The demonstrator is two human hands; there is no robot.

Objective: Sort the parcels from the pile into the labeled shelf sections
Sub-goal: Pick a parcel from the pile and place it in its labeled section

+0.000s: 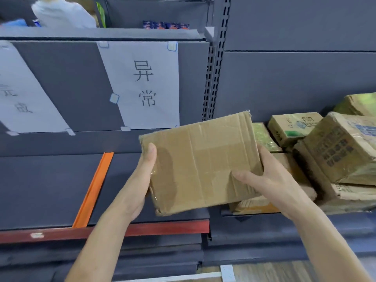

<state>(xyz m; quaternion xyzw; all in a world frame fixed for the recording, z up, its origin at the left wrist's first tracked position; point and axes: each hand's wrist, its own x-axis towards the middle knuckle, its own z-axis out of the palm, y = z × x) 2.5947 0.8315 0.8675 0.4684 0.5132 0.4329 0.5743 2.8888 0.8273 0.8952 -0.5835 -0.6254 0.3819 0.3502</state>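
fingers gripping parcel, grey shelf, orange divider

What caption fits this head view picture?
Left hand and right hand hold a cardboard parcel beside the pile.

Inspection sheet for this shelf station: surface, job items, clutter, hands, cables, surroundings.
Surface: dark grey shelf, orange divider strip lying on it.
Job's things: taped cardboard parcel held up; parcel pile on right shelf; paper labels taped to back panel.
Clutter: nothing seen.
Hands: left hand grips parcel's left edge, right hand its right edge.
Cables: nothing seen.
Surroundings: slotted upright between bays; person in light top beyond top shelf.
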